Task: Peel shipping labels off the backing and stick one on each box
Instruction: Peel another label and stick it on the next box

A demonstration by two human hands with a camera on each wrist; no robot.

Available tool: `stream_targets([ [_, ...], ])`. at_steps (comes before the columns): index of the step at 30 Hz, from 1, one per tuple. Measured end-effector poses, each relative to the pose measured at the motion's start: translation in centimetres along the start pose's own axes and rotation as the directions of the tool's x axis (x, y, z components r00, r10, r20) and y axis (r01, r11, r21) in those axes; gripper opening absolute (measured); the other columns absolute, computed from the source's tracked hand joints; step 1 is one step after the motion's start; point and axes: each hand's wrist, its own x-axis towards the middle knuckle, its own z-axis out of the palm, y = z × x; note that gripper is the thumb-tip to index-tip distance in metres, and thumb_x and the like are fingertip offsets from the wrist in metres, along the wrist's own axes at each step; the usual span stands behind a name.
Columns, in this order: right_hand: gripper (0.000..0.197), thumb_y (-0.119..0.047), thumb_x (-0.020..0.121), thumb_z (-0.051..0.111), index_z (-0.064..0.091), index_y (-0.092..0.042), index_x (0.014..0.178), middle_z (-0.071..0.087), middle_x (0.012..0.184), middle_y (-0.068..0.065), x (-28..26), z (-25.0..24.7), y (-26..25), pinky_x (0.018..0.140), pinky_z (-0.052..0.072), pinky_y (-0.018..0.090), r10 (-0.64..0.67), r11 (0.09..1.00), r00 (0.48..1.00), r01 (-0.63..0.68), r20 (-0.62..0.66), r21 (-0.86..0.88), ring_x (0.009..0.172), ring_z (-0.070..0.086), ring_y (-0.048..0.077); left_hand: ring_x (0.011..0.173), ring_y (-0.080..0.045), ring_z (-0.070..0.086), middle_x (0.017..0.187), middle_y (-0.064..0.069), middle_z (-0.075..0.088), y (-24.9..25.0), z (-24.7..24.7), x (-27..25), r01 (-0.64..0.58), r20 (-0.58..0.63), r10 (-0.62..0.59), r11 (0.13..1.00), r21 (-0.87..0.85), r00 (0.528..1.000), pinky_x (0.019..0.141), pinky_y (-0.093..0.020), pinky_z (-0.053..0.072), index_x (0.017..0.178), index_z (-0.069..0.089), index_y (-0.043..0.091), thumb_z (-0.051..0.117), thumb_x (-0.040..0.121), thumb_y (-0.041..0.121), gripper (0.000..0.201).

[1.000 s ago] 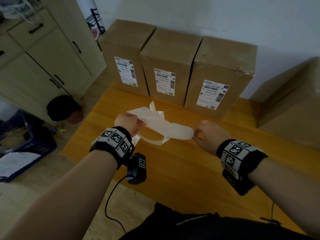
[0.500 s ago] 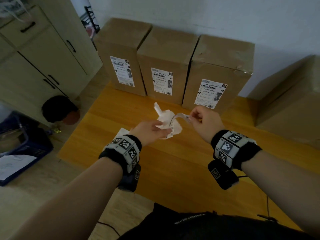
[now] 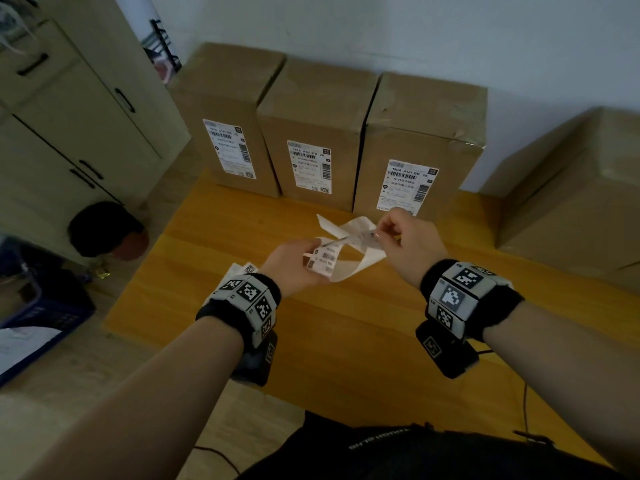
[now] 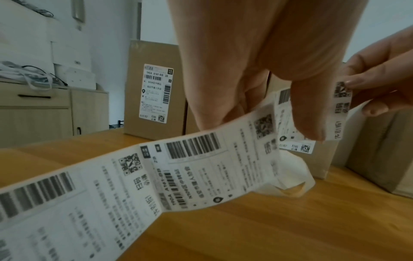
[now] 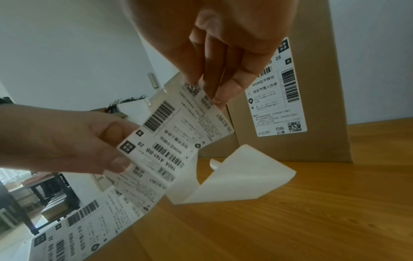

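Above the table: both hands work one strip of shipping labels (image 3: 323, 261) held in the air, clear of the wooden table (image 3: 346, 341).
Right hand: the right hand (image 3: 408, 244) pinches the far corner of the top label (image 5: 178, 130) between thumb and fingertips (image 5: 225, 91), apparently lifting it from the backing.
Left hand: the left hand (image 3: 294, 265) grips the strip at the near end of that label, thumb on the printed face.
Strip: more printed labels trail from the left hand toward the table edge; a bare loop of spent backing (image 5: 236, 174) curls below the hands, its end touching the table.
Boxes labelled: the left box (image 3: 225, 119), middle box (image 3: 315, 129) and right box (image 3: 422, 140) stand side by side against the wall, each with a label on its front.
Box remaining: a larger carton (image 3: 571, 202) stands to the right, apart from the row; no label shows on its visible faces.
Progress, judged: three boxes done; the current label is probably meant for the carton, which still awaits peeling and pressing.
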Motion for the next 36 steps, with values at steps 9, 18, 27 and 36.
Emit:
stream_targets([
  [9,0.007,-0.017,0.094,0.049,0.044,-0.016,0.088,0.055,0.088,-0.004,-0.2,-0.6,1.4,0.065,0.056,0.025,0.149,0.988,0.986,-0.152,-0.069,-0.041,0.082,0.058,0.012,0.126,-0.023,0.048,0.141,-0.006,0.047,-1.7,-0.4,1.0,0.104,-0.180,-0.102,0.995,0.002,0.978,0.102,-0.032,0.042,0.143,0.036,0.014,0.073,0.079,0.012,0.074],
  [18,0.007,-0.017,0.094,0.050,0.050,-0.011,0.097,0.056,0.093,0.000,0.5,-2.4,2.8,0.058,0.043,0.014,0.292,0.955,0.945,-0.281,-0.145,0.089,0.084,0.056,0.013,0.117,-0.021,0.054,0.148,-0.005,0.037,-2.6,-1.4,1.1,0.068,-0.188,-0.072,0.997,-0.030,0.979,0.097,-0.034,0.048,0.144,0.031,0.030,0.075,0.074,0.006,0.086],
  [27,0.018,-0.015,0.084,0.065,0.048,-0.015,0.089,0.063,0.088,-0.003,-0.5,-4.1,3.2,0.054,0.043,0.011,0.264,0.949,0.943,-0.215,-0.205,0.231,0.078,0.060,0.009,0.139,-0.038,0.020,0.154,-0.018,0.007,3.7,-0.3,0.9,0.120,-0.358,-0.021,0.959,0.258,0.933,0.112,-0.047,0.028,0.149,0.012,0.023,0.076,0.074,0.032,0.099],
  [36,0.019,-0.013,0.085,0.064,0.061,-0.020,0.102,0.063,0.085,-0.009,-4.2,-10.5,6.5,0.064,0.051,0.014,0.374,0.891,0.874,-0.246,-0.310,0.382,0.079,0.061,0.002,0.133,-0.023,0.033,0.144,-0.007,0.033,13.4,2.6,2.5,-0.329,-0.350,0.456,0.871,0.365,0.818,0.109,-0.031,0.029,0.134,0.043,0.014,0.056,0.089,0.015,0.047],
])
